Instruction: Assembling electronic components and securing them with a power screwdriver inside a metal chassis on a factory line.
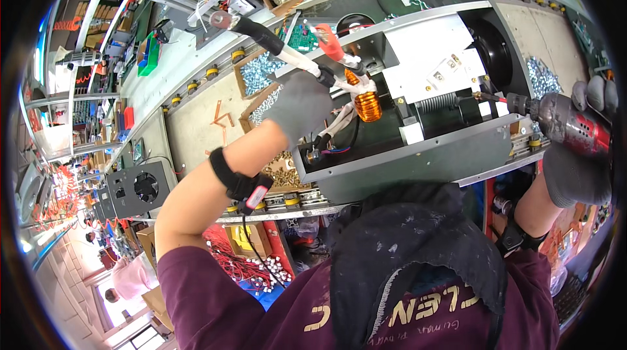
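Observation:
A long grey metal case lies open before me. My left hand, in a grey glove, is closed at the white-sleeved cable at the case's left end; its fingertips are partly hidden. That cable rises to a black sleeve with a metal lug, and a red-sleeved cable stands beside it. Just right of the hand is a copper-wound coil. My right hand, also gloved, grips a red and black power drill. The drill's bit points left, to a white plate inside the case.
Boxes of small screws and brass fasteners stand left of the case. Copper strips lie on the bench. A grey fan unit sits farther left. Rollers line the bench edges. A person is in the background.

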The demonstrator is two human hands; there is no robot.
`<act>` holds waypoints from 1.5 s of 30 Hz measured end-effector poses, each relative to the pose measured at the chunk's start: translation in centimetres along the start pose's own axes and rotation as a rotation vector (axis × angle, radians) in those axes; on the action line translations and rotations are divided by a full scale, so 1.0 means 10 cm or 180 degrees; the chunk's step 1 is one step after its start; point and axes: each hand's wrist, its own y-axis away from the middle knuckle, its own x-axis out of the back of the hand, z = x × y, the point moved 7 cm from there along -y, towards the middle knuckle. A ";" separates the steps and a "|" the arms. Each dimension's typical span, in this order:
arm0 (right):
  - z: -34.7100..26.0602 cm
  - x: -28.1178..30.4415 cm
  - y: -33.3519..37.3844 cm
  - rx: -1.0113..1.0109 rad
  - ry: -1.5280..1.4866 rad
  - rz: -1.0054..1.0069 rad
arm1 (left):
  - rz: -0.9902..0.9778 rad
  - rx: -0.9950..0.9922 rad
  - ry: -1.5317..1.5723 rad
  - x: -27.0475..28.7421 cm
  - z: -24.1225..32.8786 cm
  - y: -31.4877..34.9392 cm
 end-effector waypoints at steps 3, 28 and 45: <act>0.03 0.06 0.08 0.0108 -0.0567 0.0095 | 0.0334 0.0471 0.1760 -0.05 -0.01 -0.19; 0.55 0.03 0.17 -0.0338 0.0160 0.1005 | 0.1211 0.1614 0.3662 0.36 0.14 0.32; 1.42 -0.28 0.16 -0.0826 0.0787 0.0945 | 0.0865 0.1396 0.3450 0.24 0.14 0.23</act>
